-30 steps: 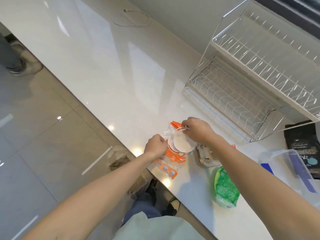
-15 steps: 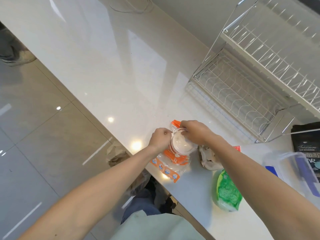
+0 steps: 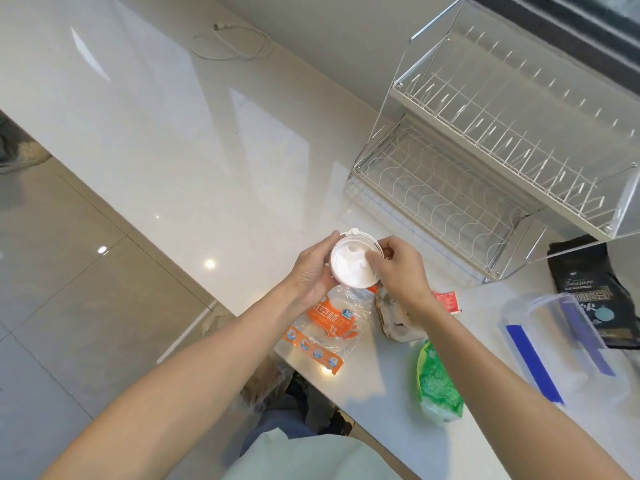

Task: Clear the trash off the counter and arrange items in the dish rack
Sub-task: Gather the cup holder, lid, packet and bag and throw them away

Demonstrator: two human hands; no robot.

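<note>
Above the counter's front edge, both my hands hold a white plastic cup lid (image 3: 351, 261). My left hand (image 3: 313, 268) cups its left side and my right hand (image 3: 398, 268) pinches its right rim. Below it on the white counter (image 3: 207, 150) lies a clear and orange plastic wrapper (image 3: 329, 323). A crumpled brown paper scrap (image 3: 394, 323), a small red packet (image 3: 446, 301) and a green bag (image 3: 438, 386) lie to its right. The two-tier white wire dish rack (image 3: 485, 161) stands at the back right with nothing on its tiers.
A clear plastic container with blue clips (image 3: 568, 344) sits at the right, a black pouch (image 3: 588, 285) behind it. A white cable (image 3: 232, 43) lies coiled at the far back. The counter edge runs diagonally, with tiled floor (image 3: 69, 271) to the left. Someone's shoe (image 3: 20, 154) shows at far left.
The lid has come up out of the orange wrapper, which stays on the counter. Both hands rose with it, slightly toward the rack.
</note>
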